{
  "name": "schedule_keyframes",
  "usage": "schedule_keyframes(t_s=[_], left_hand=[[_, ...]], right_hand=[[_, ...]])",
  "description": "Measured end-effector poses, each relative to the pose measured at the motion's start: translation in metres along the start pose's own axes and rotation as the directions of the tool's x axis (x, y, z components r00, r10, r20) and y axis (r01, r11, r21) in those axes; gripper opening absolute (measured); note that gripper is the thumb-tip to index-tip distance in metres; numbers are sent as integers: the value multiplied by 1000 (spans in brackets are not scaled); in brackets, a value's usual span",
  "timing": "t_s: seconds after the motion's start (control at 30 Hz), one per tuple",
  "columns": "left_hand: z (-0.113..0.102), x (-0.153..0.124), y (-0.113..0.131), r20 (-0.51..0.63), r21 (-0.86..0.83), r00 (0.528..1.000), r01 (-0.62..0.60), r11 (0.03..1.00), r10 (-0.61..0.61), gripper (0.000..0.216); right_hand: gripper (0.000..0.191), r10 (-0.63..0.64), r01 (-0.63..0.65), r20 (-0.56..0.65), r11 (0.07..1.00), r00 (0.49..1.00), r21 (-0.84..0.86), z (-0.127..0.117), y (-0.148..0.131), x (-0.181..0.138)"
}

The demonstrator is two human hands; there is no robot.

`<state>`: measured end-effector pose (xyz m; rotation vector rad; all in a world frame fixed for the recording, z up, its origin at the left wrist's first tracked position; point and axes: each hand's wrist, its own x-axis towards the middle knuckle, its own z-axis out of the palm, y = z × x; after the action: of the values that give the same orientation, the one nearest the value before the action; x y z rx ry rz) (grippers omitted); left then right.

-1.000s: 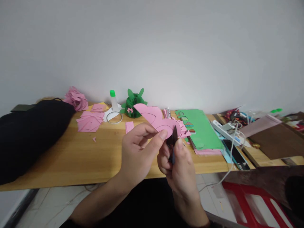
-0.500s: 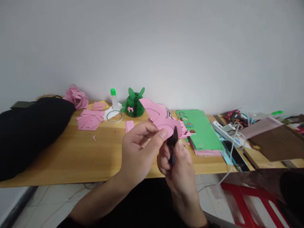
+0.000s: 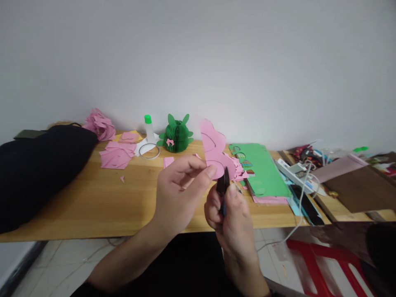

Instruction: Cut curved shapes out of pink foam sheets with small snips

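Note:
My left hand (image 3: 182, 189) pinches a curved pink paper piece (image 3: 214, 142) between thumb and fingers, holding it above the table. Dark curved lines run across the paper, and its outer edge is wavy. My right hand (image 3: 232, 214) is closed around dark scissors (image 3: 223, 185), whose blades point up at the lower right edge of the paper. The blades look nearly together. Behind my hands stands a green honeycomb-paper figure (image 3: 177, 137) with leaf-like ears and a small pink bow. Pink scraps (image 3: 238, 169) lie beyond the scissors.
A glue bottle (image 3: 149, 128) with a green cap stands by a ring (image 3: 149, 151). Pink sheets (image 3: 117, 156) and a crumpled pink pile (image 3: 99, 126) lie left, near a black cloth item (image 3: 49, 173). Right are green sheets (image 3: 266, 173), a power strip (image 3: 293, 175) and a phone (image 3: 306, 204).
The pink paper has turned more upright, its top end swinging right and up, uncovering the green figure's right side. The scissors have tipped slightly left, with their blades closer together.

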<state>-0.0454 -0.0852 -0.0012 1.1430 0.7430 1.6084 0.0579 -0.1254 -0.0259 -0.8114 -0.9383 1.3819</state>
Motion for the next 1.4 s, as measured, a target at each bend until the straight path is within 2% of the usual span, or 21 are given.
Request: schedule_keyframes(t_s=[0.17, 0.27, 0.47, 0.7, 1.03, 1.2, 1.4], left_hand=[[-12, 11, 6, 205, 169, 979, -40, 985, 4, 12], [-15, 14, 8, 261, 216, 965, -60, 975, 2, 13], [-13, 14, 7, 228, 217, 973, -70, 974, 19, 15], [-12, 15, 5, 208, 128, 978, 2, 992, -29, 14], [-12, 18, 1, 219, 131, 975, 13, 991, -42, 14], [-6, 30, 5, 204, 104, 979, 4, 995, -25, 14], [-3, 59, 11, 291, -22, 957, 9, 1000, -3, 17]], right_hand=[[49, 34, -34, -4, 998, 999, -58, -5, -7, 0], [48, 41, -41, -11, 997, 999, -61, -7, -9, -1], [50, 30, -32, -36, 997, 999, -69, -4, -8, 1], [51, 47, -51, -45, 994, 998, -98, -4, -7, 2], [48, 34, -35, -14, 999, 999, -33, -6, -5, 6], [48, 33, -32, 21, 999, 999, -14, -7, -9, 17], [49, 28, -25, 114, 999, 993, -21, -8, -22, 42]])
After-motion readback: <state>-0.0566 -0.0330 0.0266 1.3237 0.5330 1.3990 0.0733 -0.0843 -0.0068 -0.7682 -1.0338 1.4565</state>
